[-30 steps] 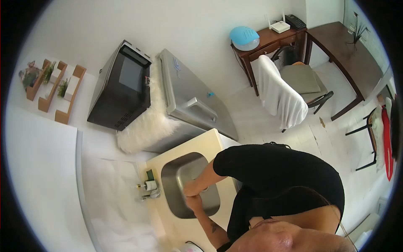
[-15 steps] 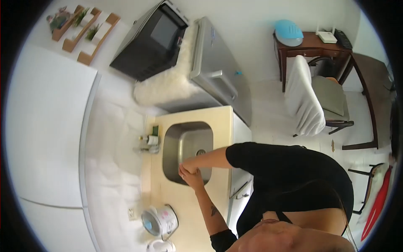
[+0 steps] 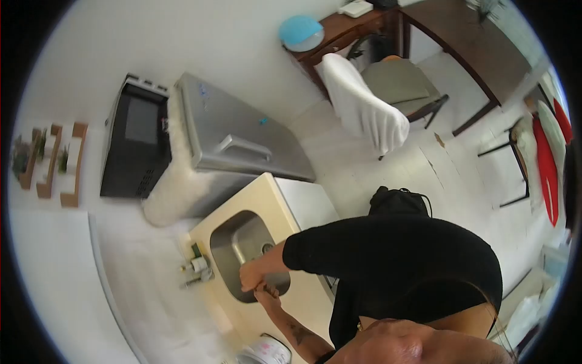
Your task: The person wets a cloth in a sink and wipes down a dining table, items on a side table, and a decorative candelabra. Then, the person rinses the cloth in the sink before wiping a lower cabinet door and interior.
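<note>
Both my hands are over the steel sink [image 3: 227,242], close to its near left corner, one against the other. My right hand [image 3: 250,276] is closed and bent at the wrist, with its fingertips hidden. Just below it in the picture, my left hand [image 3: 267,293] has curled fingers touching the right hand. I cannot make out whether anything small is between them. A metal faucet [image 3: 200,279] stands behind the sink at the wall, beside a small bottle with a white label [image 3: 197,264].
The cream counter [image 3: 267,197] surrounds the sink. A whitish bucket with pink marks [image 3: 267,352] stands on it to my left. To my right are a silver fridge [image 3: 236,142] and a black microwave [image 3: 138,142]. A chair with a white cloth [image 3: 364,115] stands farther off.
My view has turned, so the room appears rotated. My left hand, which wrapped over the right hand, has slid lower beside it with its fingers curled. Both hands remain over the sink.
</note>
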`<state>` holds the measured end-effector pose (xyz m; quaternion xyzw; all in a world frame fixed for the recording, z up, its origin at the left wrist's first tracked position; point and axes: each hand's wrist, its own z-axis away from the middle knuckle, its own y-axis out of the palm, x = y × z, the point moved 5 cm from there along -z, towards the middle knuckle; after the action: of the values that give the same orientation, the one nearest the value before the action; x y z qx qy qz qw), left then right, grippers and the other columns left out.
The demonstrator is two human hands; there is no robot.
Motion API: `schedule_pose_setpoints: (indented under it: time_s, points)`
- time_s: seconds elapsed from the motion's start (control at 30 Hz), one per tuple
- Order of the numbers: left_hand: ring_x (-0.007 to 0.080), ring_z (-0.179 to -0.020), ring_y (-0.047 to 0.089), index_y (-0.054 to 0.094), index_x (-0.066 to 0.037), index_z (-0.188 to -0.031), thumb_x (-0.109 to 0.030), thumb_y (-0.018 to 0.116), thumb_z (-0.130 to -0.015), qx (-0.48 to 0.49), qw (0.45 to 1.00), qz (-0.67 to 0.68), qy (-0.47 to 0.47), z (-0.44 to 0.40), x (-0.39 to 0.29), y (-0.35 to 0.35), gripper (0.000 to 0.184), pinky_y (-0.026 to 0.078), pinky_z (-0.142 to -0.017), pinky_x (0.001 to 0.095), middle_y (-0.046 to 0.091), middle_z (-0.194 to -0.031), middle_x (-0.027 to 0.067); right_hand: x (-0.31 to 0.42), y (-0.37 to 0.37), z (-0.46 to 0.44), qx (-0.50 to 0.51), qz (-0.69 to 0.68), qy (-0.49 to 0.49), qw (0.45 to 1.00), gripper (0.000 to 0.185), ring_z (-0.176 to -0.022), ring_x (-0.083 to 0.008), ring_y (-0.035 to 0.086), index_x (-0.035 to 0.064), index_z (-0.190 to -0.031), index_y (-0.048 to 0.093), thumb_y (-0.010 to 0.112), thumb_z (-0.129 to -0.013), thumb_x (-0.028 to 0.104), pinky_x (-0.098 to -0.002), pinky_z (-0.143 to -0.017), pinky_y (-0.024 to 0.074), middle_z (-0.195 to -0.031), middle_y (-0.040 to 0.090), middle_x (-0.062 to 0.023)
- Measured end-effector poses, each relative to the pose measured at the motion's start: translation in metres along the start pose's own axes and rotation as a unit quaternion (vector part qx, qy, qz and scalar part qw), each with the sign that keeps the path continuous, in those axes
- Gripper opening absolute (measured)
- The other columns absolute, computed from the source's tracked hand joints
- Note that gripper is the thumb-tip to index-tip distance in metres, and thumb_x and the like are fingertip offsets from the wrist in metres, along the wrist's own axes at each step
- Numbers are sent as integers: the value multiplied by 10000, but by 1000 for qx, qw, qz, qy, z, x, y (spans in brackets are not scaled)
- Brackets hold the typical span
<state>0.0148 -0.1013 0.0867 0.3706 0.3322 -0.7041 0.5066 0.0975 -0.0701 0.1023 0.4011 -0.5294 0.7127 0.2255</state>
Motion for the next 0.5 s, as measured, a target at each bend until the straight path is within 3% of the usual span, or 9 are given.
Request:
schedule_pose_setpoints:
  time_s: [0.03, 0.1, 0.23, 0.3, 0.33, 0.37, 0.43, 0.47, 0.5]
  points:
    - [87, -422, 199, 364, -122, -697, -69, 519, -758, 35, 997, 65, -22, -5, 4, -3, 175, 166, -367, 246, 250, -550, -34, -3, -4, -1, -12, 8, 7, 1000, 225, -667, -255, 605, 6, -787, 637, 687, -680, 198, -366, -586, 500, -734, 618, -121]
    - [87, -421, 200, 378, -117, -686, -80, 528, -759, 86, 986, 132, -46, -11, 2, -10, 171, 174, -370, 243, 275, -547, -34, -5, -10, -4, -28, 22, 14, 999, 228, -669, -257, 607, 5, -789, 638, 687, -680, 199, -367, -587, 501, -734, 620, -122]
    - [83, -450, 235, 464, -92, -777, -92, 568, -770, 105, 993, 52, -18, -39, -9, -35, 105, 210, -393, 243, 330, -594, -24, -11, -17, -7, -52, 52, 30, 997, 234, -673, -262, 611, 3, -794, 641, 688, -678, 202, -369, -589, 502, -736, 624, -125]
    - [77, -517, 313, 521, -65, -1004, -118, 632, -779, 104, 990, -81, 51, -45, -17, -43, 257, 264, -420, 246, 382, -673, -10, -13, -23, -4, -60, 65, 39, 995, 238, -675, -264, 613, 2, -796, 642, 688, -677, 203, -370, -590, 503, -737, 625, -127]
    - [95, -632, 415, 457, -72, -1200, -137, 674, -777, 84, 991, -102, -18, -60, -6, -59, 480, 324, -449, 259, 435, -760, 10, -12, -26, -1, -62, 72, 43, 995, 239, -676, -265, 614, 2, -797, 642, 688, -676, 203, -370, -591, 504, -737, 626, -128]
    - [95, -632, 415, 457, -72, -1200, -137, 674, -777, 89, 990, -104, -17, -71, 3, -73, 480, 324, -449, 259, 435, -760, 10, -8, -29, 0, -64, 80, 44, 994, 241, -677, -267, 615, 1, -798, 643, 688, -676, 204, -371, -591, 504, -738, 627, -128]
    - [135, -721, 453, 482, -68, -1196, -157, 691, -770, 31, 889, -454, 56, -89, 19, -95, 483, 341, -450, 290, 479, -824, 31, -5, -35, 3, -68, 95, 43, 992, 244, -679, -269, 617, 0, -800, 644, 688, -675, 205, -372, -593, 505, -738, 629, -130]
    - [208, -691, 508, 538, -24, -1083, -101, 671, -763, 2, 893, -444, 68, -115, 30, -110, 355, 410, -456, 307, 540, -838, 72, -4, -36, 1, -72, 99, 45, 991, 246, -679, -270, 617, 0, -801, 645, 688, -674, 205, -372, -593, 505, -739, 630, -131]
    - [208, -691, 508, 538, -24, -1083, -101, 671, -763, 8, 893, -445, 70, -128, 37, -116, 355, 410, -456, 307, 540, -838, 72, -1, -40, 0, -79, 105, 45, 990, 247, -680, -271, 618, -1, -803, 645, 689, -674, 206, -373, -594, 506, -739, 630, -131]
